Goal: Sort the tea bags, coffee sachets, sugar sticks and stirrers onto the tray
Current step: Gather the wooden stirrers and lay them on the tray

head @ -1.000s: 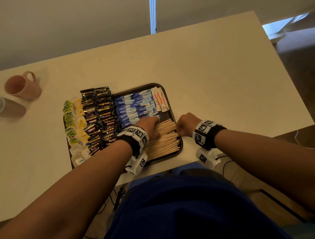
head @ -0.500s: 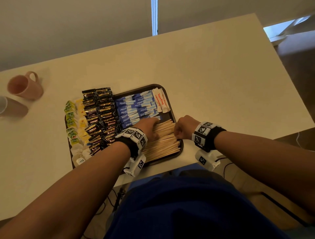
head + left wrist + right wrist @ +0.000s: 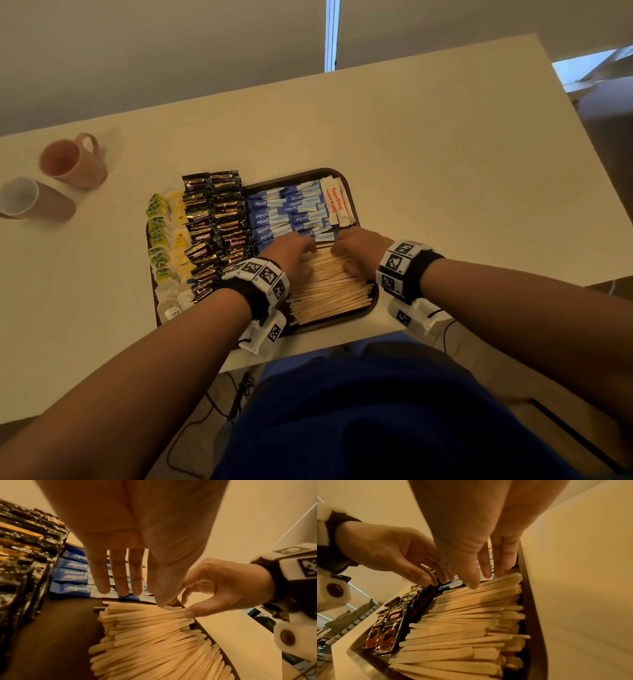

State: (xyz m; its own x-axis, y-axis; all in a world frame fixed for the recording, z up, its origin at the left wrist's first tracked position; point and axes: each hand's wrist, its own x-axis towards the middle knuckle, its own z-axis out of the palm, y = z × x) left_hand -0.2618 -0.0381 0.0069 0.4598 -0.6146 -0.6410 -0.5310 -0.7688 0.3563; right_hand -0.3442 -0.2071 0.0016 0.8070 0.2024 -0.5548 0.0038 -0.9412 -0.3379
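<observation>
On the near right part of the tray (image 3: pixel 349 176), the stirrers (image 3: pixel 329 287) are pressed flat by the left hand (image 3: pixel 291 251) and right hand (image 3: pixel 359 248), each grip loose and holding nothing, apparently to square the pile beside the sugar sticks (image 3: pixel 291 212) and coffee sachets (image 3: pixel 215 226).

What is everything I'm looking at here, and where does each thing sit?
Tray: one, dark brown, near table edge.
Tea bags: many, green, yellow and white, tray's left side.
Coffee sachets: many, black, beside the tea bags.
Sugar sticks: many, blue and white, tray's far right.
Stirrers: many, pale wood, tray's near right.
Mugs: two, pink and brown, far left on table.
Left hand: fingers straight, over stirrers.
Right hand: fingertips on stirrers.
</observation>
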